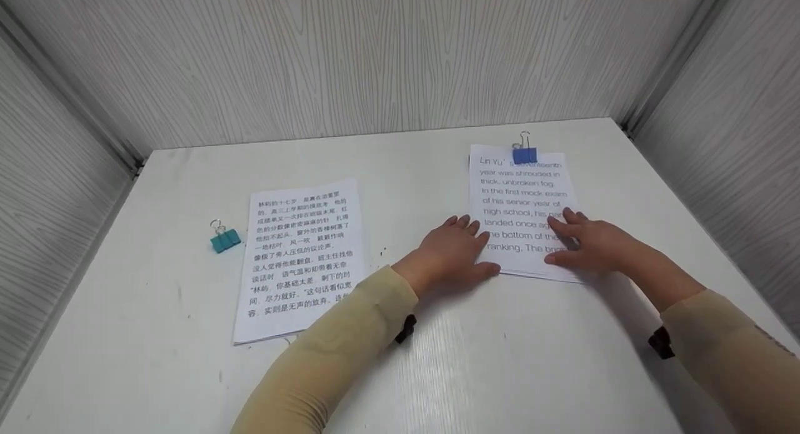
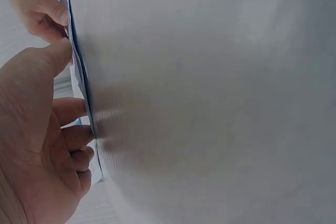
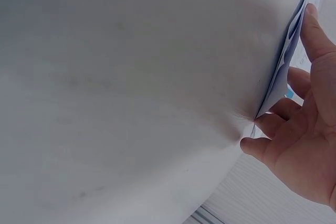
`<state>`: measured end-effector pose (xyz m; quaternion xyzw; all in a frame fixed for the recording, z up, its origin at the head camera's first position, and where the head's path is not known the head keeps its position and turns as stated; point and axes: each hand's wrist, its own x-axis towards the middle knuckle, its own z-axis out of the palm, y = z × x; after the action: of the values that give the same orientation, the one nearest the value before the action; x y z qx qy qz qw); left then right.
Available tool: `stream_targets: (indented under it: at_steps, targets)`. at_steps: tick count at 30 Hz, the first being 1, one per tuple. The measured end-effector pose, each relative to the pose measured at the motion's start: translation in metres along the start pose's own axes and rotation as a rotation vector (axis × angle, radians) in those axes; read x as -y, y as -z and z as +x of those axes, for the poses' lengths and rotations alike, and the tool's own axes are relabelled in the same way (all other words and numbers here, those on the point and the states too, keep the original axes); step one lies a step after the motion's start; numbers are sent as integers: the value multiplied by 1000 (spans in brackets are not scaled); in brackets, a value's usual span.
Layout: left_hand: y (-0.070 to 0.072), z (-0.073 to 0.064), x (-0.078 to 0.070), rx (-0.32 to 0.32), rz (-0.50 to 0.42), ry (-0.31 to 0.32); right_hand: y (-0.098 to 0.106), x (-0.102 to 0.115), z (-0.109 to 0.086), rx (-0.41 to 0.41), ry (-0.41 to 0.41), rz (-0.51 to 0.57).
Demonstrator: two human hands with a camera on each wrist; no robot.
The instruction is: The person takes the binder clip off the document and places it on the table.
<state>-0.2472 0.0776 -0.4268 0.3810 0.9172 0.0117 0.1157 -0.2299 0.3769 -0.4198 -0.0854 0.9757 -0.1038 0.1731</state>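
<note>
A stack of paper sheets printed in English (image 1: 515, 202) lies on the right part of the table, with a blue binder clip (image 1: 525, 155) clamped at its top edge. At the stack's lower left corner is my left hand (image 1: 451, 256), its fingers along the left edge and its thumb by the bottom edge. My right hand (image 1: 600, 245) rests over the lower right side, fingertips on the top sheet. From the wrist views, the left hand (image 2: 37, 140) and the right hand (image 3: 304, 140) touch the paper edges with fingers spread, not curled around them.
Left of centre lies a second stack of sheets with Chinese print (image 1: 300, 259), its lower right part hidden by my left sleeve (image 1: 337, 340). Beside it is a teal binder clip (image 1: 225, 240). Grey wood-grain panels (image 1: 375, 59) wall in the white table (image 1: 475, 365).
</note>
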Motion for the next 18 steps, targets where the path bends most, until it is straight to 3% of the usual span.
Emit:
stream_targets:
  at_steps: [9, 18]
  targets:
    - [4, 1, 1, -15, 61, -15, 0, 4, -1, 5, 2, -5]
    - [2, -13, 9, -14, 92, -22, -5, 24, -1, 7, 20, -27]
